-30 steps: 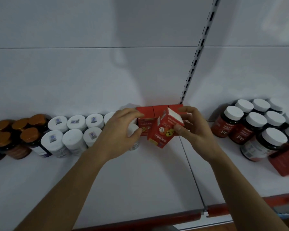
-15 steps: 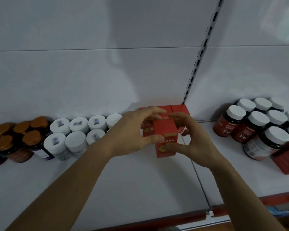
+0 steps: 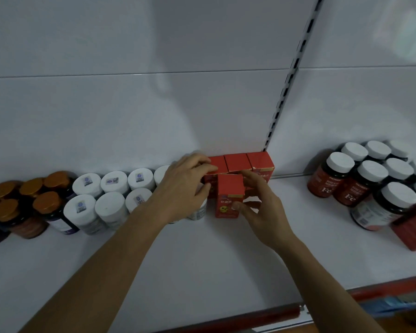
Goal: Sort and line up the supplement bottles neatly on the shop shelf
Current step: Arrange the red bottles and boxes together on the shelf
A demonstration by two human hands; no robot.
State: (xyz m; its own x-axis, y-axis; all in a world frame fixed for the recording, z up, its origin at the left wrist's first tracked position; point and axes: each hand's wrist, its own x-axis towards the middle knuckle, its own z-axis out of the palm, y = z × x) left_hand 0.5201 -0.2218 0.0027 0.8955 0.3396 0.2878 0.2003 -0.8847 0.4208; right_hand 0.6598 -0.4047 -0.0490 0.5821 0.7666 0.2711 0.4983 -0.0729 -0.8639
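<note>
The front red box (image 3: 229, 195) was a small upright carton with a plain red top, a thin gold band and a yellow cartoon face low on its front. It stood on the white shelf (image 3: 202, 260), just in front of a back row of red boxes (image 3: 238, 162) set against the rear wall beside the slotted upright (image 3: 289, 80).

The right hand (image 3: 262, 207) pinched the front red box from its right side, thumb on the lower front face and fingers curled behind the upper corner. The left hand (image 3: 183, 186) lay just to its left, fingers curled over the top of the leftmost back box (image 3: 219, 162) and thumb against that box's front.

To the left of the hands, white-capped bottles (image 3: 111, 205) stood in two rows, touching one another, the nearest partly hidden under the left hand. Farther left was a cluster of dark bottles with amber caps (image 3: 7, 212). Well apart on the right stood red-labelled bottles (image 3: 370, 186) with white caps, marked "Fe", packed close, with another red carton (image 3: 413, 227) at the picture's edge. What the bottles held could not be made out.
</note>
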